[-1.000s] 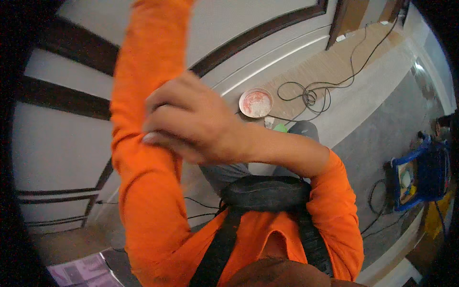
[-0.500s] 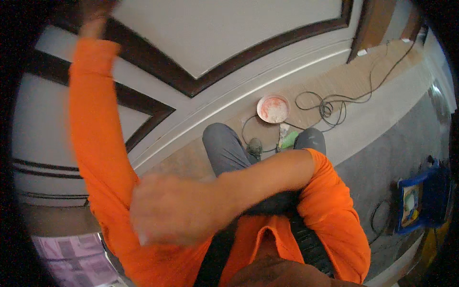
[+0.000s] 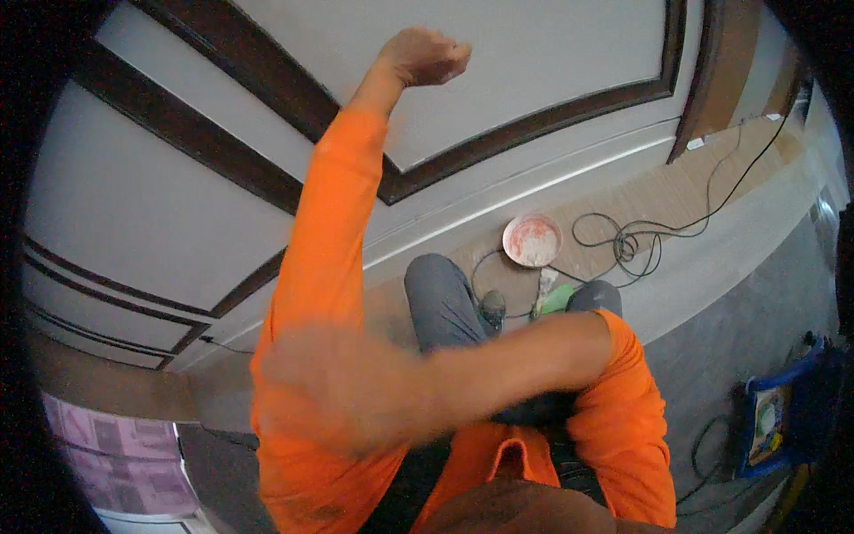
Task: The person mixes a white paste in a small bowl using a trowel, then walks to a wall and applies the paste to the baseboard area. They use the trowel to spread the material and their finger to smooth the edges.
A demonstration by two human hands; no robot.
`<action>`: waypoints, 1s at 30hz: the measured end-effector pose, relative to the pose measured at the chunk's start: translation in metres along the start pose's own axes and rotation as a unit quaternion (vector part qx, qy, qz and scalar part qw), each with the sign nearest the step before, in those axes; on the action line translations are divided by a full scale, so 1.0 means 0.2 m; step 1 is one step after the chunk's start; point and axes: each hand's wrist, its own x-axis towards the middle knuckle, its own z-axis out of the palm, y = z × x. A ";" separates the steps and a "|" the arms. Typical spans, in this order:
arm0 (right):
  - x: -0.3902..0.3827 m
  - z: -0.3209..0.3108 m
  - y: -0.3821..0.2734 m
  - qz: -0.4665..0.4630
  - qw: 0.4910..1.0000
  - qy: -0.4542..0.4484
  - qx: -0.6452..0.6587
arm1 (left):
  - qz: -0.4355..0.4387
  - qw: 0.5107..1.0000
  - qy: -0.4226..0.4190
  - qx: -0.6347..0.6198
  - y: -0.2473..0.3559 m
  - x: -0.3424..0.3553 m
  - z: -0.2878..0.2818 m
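Observation:
My left hand (image 3: 427,57) is raised in front of the grey panel (image 3: 543,44) with dark trim, its fingers curled into a loose fist with nothing visible in them. The orange sleeve (image 3: 322,214) covers that arm up to the wrist. My right hand (image 3: 342,387), badly smeared by motion, lies across the upper part of that sleeve; its fingers cannot be made out. My bent knee (image 3: 431,289) shows in grey trousers, below the panelled wall.
A bowl (image 3: 532,239) with pink and white residue stands on the light floor strip beside coiled cables (image 3: 627,240) and a green item (image 3: 557,299). A blue toolbox (image 3: 763,387) sits on the grey floor at right. Pink-purple patterned sheets (image 3: 124,445) lie at lower left.
My left hand has swung from the top-left edge toward the upper middle, its arm raised. My right hand has slid down that sleeve toward the shoulder and is still moving. The whole view has shifted.

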 end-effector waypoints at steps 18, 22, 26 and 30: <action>-0.29 -0.25 0.02 0.254 0.874 -0.063 0.409 | -0.590 0.439 0.604 -0.307 -0.75 -0.39 -0.68; -0.27 -0.24 -0.03 0.150 0.934 -0.102 0.309 | -0.430 0.813 0.392 0.031 -0.65 -0.34 -0.71; 0.03 -0.24 -0.11 0.144 0.989 -0.005 0.045 | -0.118 0.984 0.023 0.135 -0.38 -0.10 -0.59; 0.13 -0.14 0.02 0.040 0.994 0.002 -0.106 | -0.016 0.995 -0.058 0.076 -0.24 -0.07 -0.32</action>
